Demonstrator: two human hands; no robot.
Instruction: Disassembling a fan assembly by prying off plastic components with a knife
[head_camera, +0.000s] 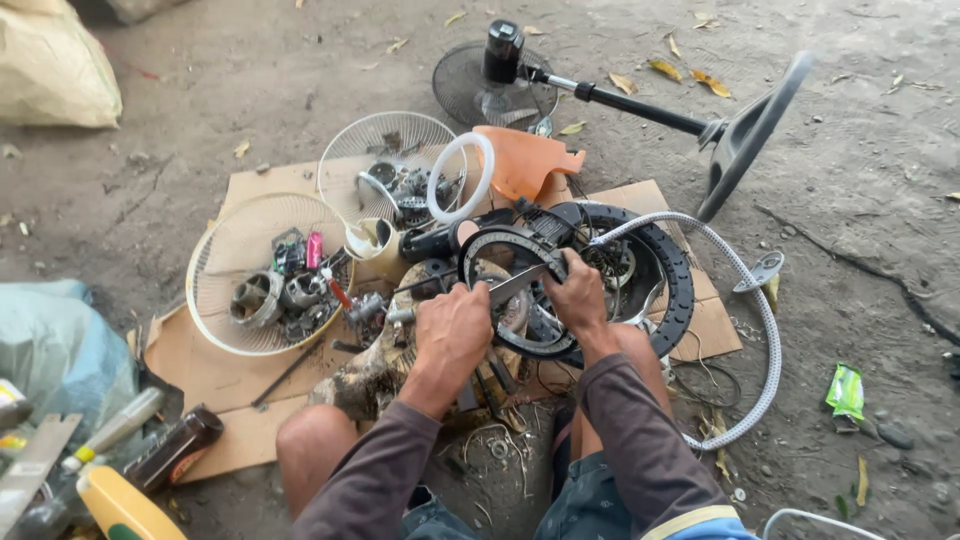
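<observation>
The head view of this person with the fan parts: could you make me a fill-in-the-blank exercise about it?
1. Both hands, left hand and right hand, grip a round black plastic ring over a flat sheet of brown ____.
2. The two white wire fan guards lie like bowls and hold small metal ____.
3. The black pedestal fan stand lies on its ____ on the dirt ground.

Missing words: cardboard; parts; side

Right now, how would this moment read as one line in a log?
left hand: grips metal blade | right hand: holds black ring | nearby: white fan grille with parts | surface: cardboard
</observation>
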